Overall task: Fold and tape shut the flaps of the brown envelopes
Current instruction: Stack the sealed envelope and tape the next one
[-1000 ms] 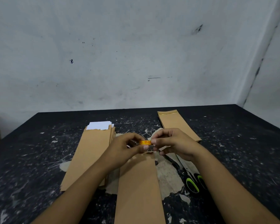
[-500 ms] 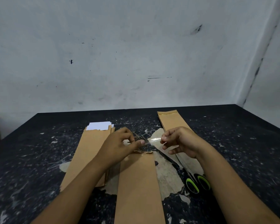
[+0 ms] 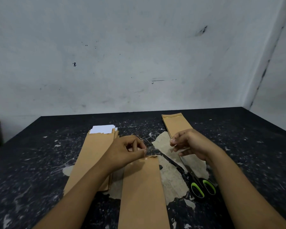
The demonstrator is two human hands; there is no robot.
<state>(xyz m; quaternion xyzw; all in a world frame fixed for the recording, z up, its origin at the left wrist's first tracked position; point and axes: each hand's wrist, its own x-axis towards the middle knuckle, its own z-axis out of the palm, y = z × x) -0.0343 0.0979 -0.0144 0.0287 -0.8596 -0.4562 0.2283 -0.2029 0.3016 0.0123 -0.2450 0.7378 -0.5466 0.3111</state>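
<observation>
Envelope in hand: long brown paper envelope (image 3: 143, 192) lies flat on the black, paint-flecked bench (image 3: 248, 146), running away from the person; its far end, with the flap folded over, sits directly under the left fingertips.
Tape: clear adhesive strip (image 3: 157, 148), faint and hard to trace, appears stretched between the two hands just above the flap edge. The roll itself is not visible.
Left hand: left hand (image 3: 125, 151) has fingers curled, thumb and forefinger pinching one end of the strip at the envelope's far left corner.
Right hand: right hand (image 3: 190, 142) is raised slightly off the bench, fingers curled and pinching the other end of the strip; what else it may hold cannot be told.
Other stock: stack of brown envelopes with white sheets showing at the top (image 3: 96, 151) lies to the left; a further brown envelope with a glossy taped end (image 3: 175, 124) lies at the far right, apparently finished.
Tooling: green-handled black scissors (image 3: 201, 187) rest on the bench beside the right forearm.
Step judged: laying the strip across the folded flap.
Method advice: keep the strip taut and level, centre it over the flap edge so half bears on the flap and half on the body, lower one end first, then smooth across to avoid creases.
Risk: slack tape may fold onto itself or lift the flap.
</observation>
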